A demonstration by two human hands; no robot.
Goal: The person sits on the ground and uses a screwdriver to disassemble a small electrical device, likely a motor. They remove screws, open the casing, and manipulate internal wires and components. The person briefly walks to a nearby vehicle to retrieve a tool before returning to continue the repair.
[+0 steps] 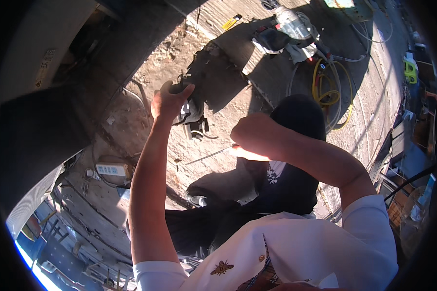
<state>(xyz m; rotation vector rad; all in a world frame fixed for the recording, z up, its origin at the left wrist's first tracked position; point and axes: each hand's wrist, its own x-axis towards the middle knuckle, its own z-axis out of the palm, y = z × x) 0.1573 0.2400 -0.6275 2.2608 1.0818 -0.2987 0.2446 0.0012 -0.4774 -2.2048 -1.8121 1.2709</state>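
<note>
My left hand grips the top of a dark device, with thumb and fingers spread around it. The device stands close to the dusty ground and has a pale bracket and loose black wires at its lower end. Closer to my body, my right hand is closed around a tool with a thin metal shaft, probably a screwdriver. Its handle is hidden in my fist. The shaft points left, its tip apart from the device.
A white power strip lies at left beside a large dark machine housing. Yellow and clear hoses are coiled at right, near a grey power tool. A yellow utility knife lies at the top. My bent knee is beside my right hand.
</note>
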